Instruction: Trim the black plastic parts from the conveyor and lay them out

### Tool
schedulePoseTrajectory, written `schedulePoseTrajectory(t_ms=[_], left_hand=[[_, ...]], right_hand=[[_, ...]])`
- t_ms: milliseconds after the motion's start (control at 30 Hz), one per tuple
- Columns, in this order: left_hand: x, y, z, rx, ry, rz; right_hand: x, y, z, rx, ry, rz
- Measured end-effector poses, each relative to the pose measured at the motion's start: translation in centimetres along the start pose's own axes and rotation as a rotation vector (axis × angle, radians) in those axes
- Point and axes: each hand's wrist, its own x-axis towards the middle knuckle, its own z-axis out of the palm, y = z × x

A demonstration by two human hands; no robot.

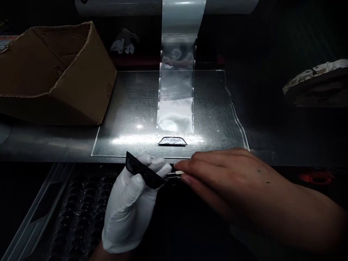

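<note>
My left hand [133, 203], in a white glove, grips a glossy black trapezoid-shaped piece [145, 174] between thumb and fingers, tilted down to the right. My bare right hand [225, 177] pinches a thin tool [175, 174] with a metal tip and pale yellow sides. Its tip is at the piece's lower right end; whether it touches cannot be made out. Just beyond my hands, another trapezoid piece [173, 141] with a dark rim and shiny face lies on a clear, scratched plate [130, 105].
A strip of clear film [176, 83] runs down from a roll at the back onto the plate. An open cardboard box [81, 79] stands at left. Below left is a tray [78, 214] of several dark pieces. A red-handled object [317, 177] lies at right, a large roll [318, 85] behind it.
</note>
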Motion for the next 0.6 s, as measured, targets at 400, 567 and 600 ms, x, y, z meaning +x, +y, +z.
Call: schedulePoseTrajectory(t_ms=[400,567,600], left_hand=[[-0.27,0.12,0.10,0.068,0.046,0.021],[-0.39,-0.12,0.28,0.127,0.075,0.036],[-0.41,-0.11,0.31,0.140,0.084,0.037]], right_hand=[[0.31,-0.07,-0.01,-0.100,-0.072,-0.038],[0.26,-0.10,-0.32,-0.188,-0.118,-0.067],[0.24,-0.14,-0.39,-0.197,-0.121,-0.071]])
